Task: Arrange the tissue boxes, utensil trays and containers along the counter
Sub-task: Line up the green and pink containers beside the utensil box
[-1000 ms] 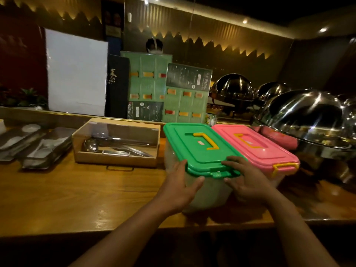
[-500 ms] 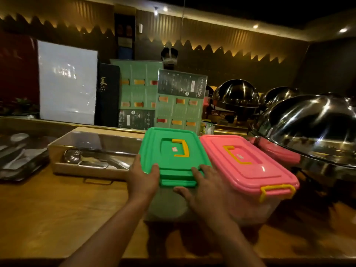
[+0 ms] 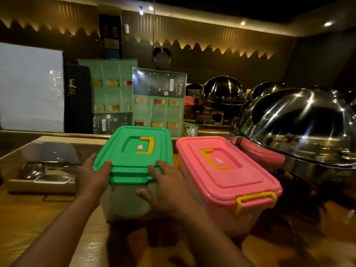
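Note:
A clear plastic container with a green lid [image 3: 133,151] and a yellow handle stands on the wooden counter [image 3: 38,218]. My left hand [image 3: 92,178] grips its near left corner, thumb on the lid. My right hand [image 3: 165,189] presses against its near right side, fingers on the lid's edge. A matching container with a pink lid [image 3: 225,174] stands just to the right, a narrow gap between the two. To the left lies a wooden utensil tray [image 3: 23,187] holding metal spoons and tongs.
Large steel chafing-dish domes [image 3: 300,128] crowd the right of the counter, one partly over another pink lid [image 3: 260,153]. Green menu boards [image 3: 159,105], a black menu and a white board [image 3: 30,87] stand along the back ledge.
The green-lidded container has turned and shifted left, opening a gap from the pink one. Both hands stayed on its near end. The view moved closer.

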`<act>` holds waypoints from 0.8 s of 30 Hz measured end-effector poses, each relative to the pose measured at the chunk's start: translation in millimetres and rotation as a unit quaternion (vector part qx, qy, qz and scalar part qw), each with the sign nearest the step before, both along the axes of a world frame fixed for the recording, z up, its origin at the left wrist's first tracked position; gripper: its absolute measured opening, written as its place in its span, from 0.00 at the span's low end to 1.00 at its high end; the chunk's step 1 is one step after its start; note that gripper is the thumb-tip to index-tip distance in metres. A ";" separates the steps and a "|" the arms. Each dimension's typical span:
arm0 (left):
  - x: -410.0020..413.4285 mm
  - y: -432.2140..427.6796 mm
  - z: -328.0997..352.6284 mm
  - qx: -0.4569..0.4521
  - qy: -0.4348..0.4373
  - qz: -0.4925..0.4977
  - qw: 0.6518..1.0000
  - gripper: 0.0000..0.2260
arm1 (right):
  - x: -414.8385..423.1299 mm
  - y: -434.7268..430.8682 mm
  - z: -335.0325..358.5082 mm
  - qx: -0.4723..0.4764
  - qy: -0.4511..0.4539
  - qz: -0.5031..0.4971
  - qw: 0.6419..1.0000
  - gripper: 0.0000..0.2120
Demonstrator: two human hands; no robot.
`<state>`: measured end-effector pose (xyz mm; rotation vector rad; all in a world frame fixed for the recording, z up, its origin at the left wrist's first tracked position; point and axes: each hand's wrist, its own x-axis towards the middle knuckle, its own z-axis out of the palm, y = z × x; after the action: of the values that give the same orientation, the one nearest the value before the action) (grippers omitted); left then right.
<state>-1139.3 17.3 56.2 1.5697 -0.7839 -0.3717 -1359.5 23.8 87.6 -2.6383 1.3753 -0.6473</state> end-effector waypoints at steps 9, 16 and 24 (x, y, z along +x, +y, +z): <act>-80.4 28.0 31.5 -0.151 -0.298 0.000 0.942 0.20 | -222.1 3.1 35.6 0.072 -0.019 -0.130 0.989 0.45; -212.1 32.3 27.3 0.066 -0.502 -0.402 0.763 0.45 | -260.9 11.8 1.1 0.042 -0.023 -0.163 0.985 0.46; -209.5 -17.7 45.4 0.162 -0.634 -0.377 0.656 0.46 | -222.2 4.7 -26.4 -0.066 -0.018 -0.225 0.972 0.43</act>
<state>-1348.9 -0.4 101.6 1.6230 -2.6378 0.1146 -1581.6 28.5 61.2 -2.3995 2.0065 -0.8524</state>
